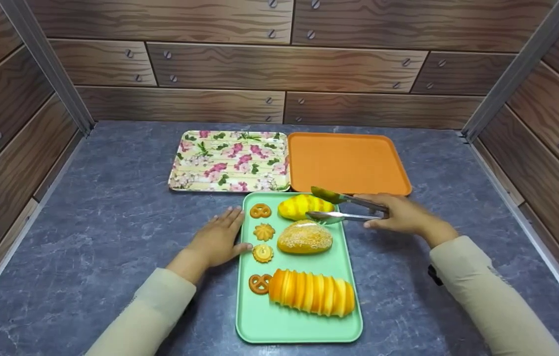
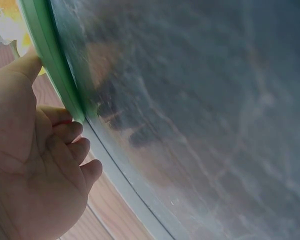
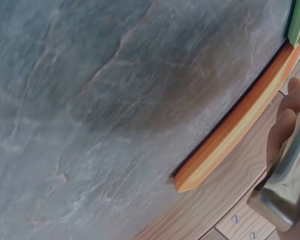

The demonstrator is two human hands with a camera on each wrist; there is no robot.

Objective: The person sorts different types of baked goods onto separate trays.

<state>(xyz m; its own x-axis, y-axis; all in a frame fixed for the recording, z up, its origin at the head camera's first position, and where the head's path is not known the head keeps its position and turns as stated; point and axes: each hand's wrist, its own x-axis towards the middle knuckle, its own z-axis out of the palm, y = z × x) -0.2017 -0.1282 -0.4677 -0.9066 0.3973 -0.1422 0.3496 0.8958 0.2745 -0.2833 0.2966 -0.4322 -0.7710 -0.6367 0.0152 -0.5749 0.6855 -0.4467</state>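
Right hand [image 1: 400,215] has its fingers curled round some metal tongs [image 1: 353,217], tips spread by the right end of the yellow striped bread [image 1: 295,207], can't tell if they're touching it; that bread's at the far end of the green tray [image 1: 299,332], just beyond the seeded bun [image 1: 304,240]; left hand [image 1: 215,240] is loosely stretched out, gripping nothing, just touching the tray's left edge.

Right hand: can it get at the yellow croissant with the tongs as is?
Likely yes. The right hand holds the tongs open, tips near the croissant's closer end, nothing visible between. The sesame roll lies close, so clearance there looks tight.
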